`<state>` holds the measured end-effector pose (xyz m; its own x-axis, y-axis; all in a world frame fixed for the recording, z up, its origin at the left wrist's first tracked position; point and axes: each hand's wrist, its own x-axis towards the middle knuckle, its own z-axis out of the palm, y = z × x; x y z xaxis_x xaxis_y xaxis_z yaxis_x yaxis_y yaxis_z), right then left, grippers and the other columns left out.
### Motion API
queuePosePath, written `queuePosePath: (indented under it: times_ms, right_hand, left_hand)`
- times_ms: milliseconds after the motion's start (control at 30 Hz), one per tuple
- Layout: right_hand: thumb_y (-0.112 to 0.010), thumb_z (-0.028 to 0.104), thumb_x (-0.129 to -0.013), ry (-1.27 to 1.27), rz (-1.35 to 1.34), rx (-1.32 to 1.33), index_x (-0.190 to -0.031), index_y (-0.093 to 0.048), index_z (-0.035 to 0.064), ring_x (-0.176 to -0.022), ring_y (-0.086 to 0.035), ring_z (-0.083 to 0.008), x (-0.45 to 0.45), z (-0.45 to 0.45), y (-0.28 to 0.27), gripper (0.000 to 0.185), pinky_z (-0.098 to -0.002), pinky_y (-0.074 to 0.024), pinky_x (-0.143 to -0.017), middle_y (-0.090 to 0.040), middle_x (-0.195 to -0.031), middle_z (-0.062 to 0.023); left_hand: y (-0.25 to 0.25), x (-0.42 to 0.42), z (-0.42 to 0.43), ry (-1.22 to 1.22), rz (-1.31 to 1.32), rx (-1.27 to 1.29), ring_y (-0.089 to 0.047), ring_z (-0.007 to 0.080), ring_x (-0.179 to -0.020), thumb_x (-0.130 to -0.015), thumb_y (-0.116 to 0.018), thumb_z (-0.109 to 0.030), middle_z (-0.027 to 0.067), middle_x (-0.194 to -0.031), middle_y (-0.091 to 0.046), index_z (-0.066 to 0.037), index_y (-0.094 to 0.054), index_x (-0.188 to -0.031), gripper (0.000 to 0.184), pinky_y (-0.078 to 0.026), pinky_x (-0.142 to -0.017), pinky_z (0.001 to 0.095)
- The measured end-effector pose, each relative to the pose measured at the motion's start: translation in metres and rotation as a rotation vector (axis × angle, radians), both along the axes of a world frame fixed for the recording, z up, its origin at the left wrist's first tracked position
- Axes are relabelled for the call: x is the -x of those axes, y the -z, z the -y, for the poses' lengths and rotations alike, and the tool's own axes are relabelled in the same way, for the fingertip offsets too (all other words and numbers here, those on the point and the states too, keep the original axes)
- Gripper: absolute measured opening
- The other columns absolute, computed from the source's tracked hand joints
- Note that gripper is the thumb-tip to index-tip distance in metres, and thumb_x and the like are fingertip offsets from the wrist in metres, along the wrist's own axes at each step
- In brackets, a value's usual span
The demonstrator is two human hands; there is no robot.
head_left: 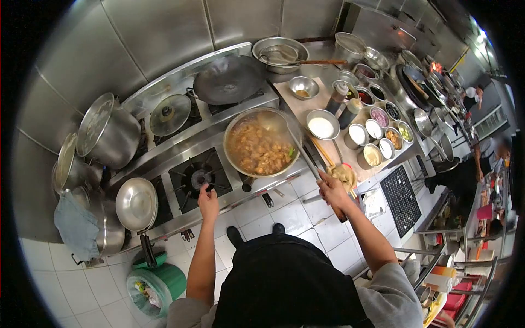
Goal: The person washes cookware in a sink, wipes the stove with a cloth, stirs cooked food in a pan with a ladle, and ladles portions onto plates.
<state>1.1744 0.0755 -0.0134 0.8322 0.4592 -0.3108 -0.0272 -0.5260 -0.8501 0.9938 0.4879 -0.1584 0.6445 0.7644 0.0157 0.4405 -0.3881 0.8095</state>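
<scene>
on the front of the stove (pixel 188 141), at the right end, sat a wide pan (pixel 226 146) with brown, chunky stew (pixel 257 143) in it, and a bit of green showed near its right side. the right hand (pixel 332 191) was closed around the long handle of a ladle (pixel 304 153), and the ladle's scoop lay in the stew by the far right edge. the left hand (pixel 208 204) hung by the front of a bare burner (pixel 198 177), with its fingers loosely bent, and no thing showed in it. to move the stew well, i would say, the scoop should have gone low and slow along the bottom, so bits there did not stick, and then around the sides. a firm but soft grip seemed best, as quick pushes could have splashed sauce over the rim. the left hand was near the burner, so it was wise to watch those fingers. a board (pixel 295 106) with cups and bowls lay just beside the pan.
</scene>
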Motion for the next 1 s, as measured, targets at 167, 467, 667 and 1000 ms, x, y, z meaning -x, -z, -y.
queuePosePath:
  times_ms: [167,467,667,1000]
  right_hand:
    - [-0.049,0.019,-0.101,0.234,-0.807,-0.505,-0.152,-0.03,0.0136,-0.047,-0.039,-0.0085,-0.006,0.009,-0.005,0.055,-0.0258,-0.0364,-0.042,-0.048,-0.07,-0.0012]
    - [-0.051,0.023,-0.102,0.089,-0.776,-0.335,-0.153,-0.026,0.01,-0.048,-0.037,-0.008,0.022,0.008,-0.097,0.059,-0.026,-0.0355,-0.042,-0.044,-0.069,-0.0021]
    - [-0.051,0.023,-0.102,0.021,-0.905,-0.394,-0.142,-0.042,0.0114,-0.048,-0.038,-0.0075,0.057,-0.015,-0.115,0.042,-0.0245,-0.0355,-0.042,-0.046,-0.07,-0.0012]
    - [-0.05,0.025,-0.102,-0.492,-1.249,-0.126,-0.119,-0.048,0.0142,-0.043,-0.033,-0.0049,0.183,-0.142,-0.138,0.021,-0.0239,-0.0271,-0.038,-0.042,-0.066,0.0008]
  left_hand:
    - [-0.102,-0.037,0.027,0.262,0.1,-0.256,-0.06,0.0314,-0.08,-0.087,-0.057,-0.007,0.0157,-0.094,-0.053,-0.015,-0.052,-0.139,0.053,-0.051,-0.074,0.0409]
    - [-0.168,-0.134,0.064,0.599,-0.44,-0.408,-0.063,0.0412,-0.1,-0.084,-0.061,-0.011,0.0253,-0.127,-0.048,-0.032,-0.02,-0.157,0.086,-0.052,-0.087,0.0456]
    - [-0.109,-0.096,0.042,0.67,-0.339,0.01,-0.062,0.0245,-0.073,-0.083,-0.064,-0.011,0.0129,-0.099,-0.062,-0.023,-0.028,-0.157,0.082,-0.051,-0.065,0.036]
    - [-0.306,0.332,0.133,0.189,0.792,1.028,-0.033,0.0106,-0.041,-0.091,-0.06,-0.045,0.0007,-0.058,-0.04,0.01,-0.038,-0.141,0.078,-0.027,-0.039,0.026]
